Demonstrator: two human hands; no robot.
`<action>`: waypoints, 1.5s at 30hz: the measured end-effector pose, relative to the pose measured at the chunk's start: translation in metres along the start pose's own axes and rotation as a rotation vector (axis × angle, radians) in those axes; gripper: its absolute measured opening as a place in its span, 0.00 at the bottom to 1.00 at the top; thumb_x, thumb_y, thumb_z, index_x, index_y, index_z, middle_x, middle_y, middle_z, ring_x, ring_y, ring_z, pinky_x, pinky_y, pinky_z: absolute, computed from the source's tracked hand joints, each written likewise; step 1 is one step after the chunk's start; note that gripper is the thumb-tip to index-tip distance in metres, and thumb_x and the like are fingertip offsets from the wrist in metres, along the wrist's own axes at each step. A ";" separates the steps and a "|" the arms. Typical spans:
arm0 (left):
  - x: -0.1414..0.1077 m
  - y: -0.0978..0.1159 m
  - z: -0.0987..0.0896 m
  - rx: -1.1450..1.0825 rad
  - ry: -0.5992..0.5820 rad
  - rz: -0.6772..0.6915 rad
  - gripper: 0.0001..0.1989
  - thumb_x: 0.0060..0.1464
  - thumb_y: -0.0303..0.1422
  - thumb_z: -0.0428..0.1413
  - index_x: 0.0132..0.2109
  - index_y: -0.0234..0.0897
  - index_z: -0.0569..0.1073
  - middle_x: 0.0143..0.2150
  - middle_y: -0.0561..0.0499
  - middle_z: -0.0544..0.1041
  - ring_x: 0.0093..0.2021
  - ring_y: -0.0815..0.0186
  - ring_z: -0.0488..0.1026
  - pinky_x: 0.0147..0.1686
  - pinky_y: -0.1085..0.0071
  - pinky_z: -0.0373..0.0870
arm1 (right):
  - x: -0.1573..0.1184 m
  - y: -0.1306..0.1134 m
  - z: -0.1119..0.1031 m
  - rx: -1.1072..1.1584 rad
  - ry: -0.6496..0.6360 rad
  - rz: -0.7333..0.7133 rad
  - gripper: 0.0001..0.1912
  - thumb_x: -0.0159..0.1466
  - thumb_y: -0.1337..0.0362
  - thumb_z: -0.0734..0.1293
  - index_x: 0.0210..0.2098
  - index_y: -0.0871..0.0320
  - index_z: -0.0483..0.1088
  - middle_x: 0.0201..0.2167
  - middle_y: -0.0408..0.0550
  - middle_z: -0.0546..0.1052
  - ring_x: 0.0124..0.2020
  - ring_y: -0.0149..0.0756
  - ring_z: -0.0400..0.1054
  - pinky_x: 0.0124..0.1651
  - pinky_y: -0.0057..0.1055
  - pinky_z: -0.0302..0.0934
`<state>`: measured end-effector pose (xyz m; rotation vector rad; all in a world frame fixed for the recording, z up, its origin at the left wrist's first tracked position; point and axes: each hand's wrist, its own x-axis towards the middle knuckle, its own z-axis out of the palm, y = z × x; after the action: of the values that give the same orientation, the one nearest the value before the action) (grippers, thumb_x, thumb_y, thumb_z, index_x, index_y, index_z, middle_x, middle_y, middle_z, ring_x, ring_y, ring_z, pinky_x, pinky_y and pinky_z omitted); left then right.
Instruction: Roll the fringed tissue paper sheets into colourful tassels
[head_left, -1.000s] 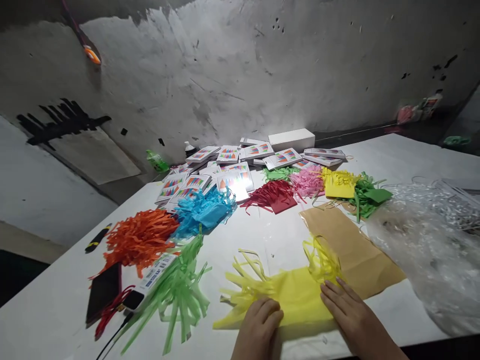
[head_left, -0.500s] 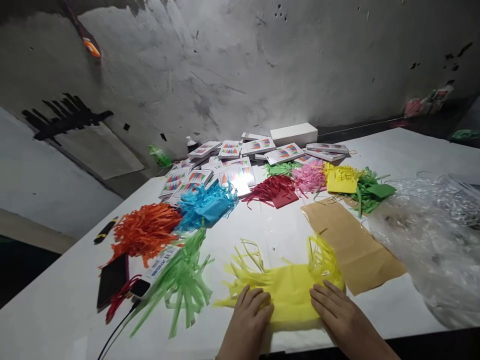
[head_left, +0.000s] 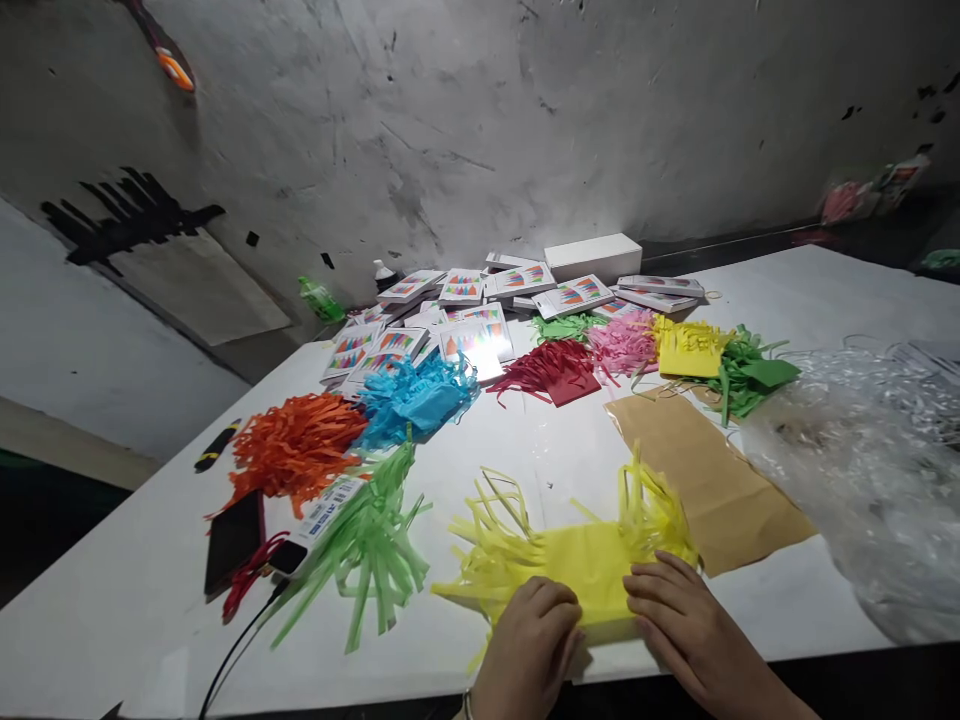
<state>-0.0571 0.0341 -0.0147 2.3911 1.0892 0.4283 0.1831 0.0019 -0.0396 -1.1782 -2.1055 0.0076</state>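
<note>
A yellow fringed sheet [head_left: 589, 565] lies at the near edge of the white table [head_left: 517, 440], its strips spreading to the left and bunched up at the right. The left hand [head_left: 531, 640] bends its fingers over the near left part of the sheet; the right hand [head_left: 686, 615] rests on the right part, fingers together and gently bent. Both touch the sheet, but I cannot tell whether either thumb pinches it. Just beyond the right hand lies brown paper [head_left: 712, 490], with clear plastic [head_left: 847, 530] beside it. To the left is a light green fringe [head_left: 382, 550], with orange [head_left: 296, 440] and blue bundles [head_left: 420, 400] farther back. Behind, red [head_left: 555, 372] and pink bundles [head_left: 624, 342] sit before flat printed boxes [head_left: 574, 295] near a grey wall [head_left: 465, 130]
</note>
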 end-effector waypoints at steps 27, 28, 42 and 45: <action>0.003 0.004 0.003 -0.016 0.019 -0.209 0.11 0.66 0.29 0.45 0.39 0.40 0.72 0.39 0.47 0.78 0.41 0.60 0.74 0.43 0.65 0.70 | 0.002 -0.003 0.023 -0.095 0.011 -0.010 0.14 0.62 0.76 0.59 0.35 0.52 0.71 0.32 0.42 0.79 0.35 0.36 0.73 0.55 0.40 0.64; 0.004 0.004 0.005 0.022 0.016 -0.230 0.12 0.66 0.30 0.45 0.39 0.40 0.72 0.38 0.47 0.78 0.40 0.59 0.74 0.41 0.66 0.70 | 0.002 -0.002 0.022 -0.067 -0.006 0.021 0.13 0.62 0.76 0.59 0.33 0.52 0.71 0.30 0.41 0.78 0.33 0.36 0.72 0.52 0.39 0.65; 0.066 -0.007 -0.008 0.325 -0.090 -0.576 0.13 0.67 0.32 0.44 0.40 0.38 0.73 0.40 0.45 0.82 0.40 0.58 0.78 0.34 0.68 0.64 | 0.063 0.021 0.035 -0.225 -0.325 0.405 0.12 0.65 0.67 0.63 0.24 0.53 0.67 0.18 0.41 0.77 0.19 0.36 0.71 0.21 0.30 0.46; 0.073 -0.015 -0.008 0.332 -0.098 -0.592 0.12 0.67 0.35 0.45 0.41 0.39 0.73 0.39 0.46 0.83 0.39 0.57 0.79 0.32 0.67 0.64 | 0.062 0.023 0.041 -0.313 -0.282 0.409 0.10 0.62 0.70 0.64 0.25 0.54 0.69 0.19 0.46 0.78 0.20 0.40 0.72 0.24 0.32 0.53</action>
<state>-0.0235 0.1013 -0.0094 2.1673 1.8473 -0.0812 0.1558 0.0744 -0.0416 -1.8767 -2.1135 0.0349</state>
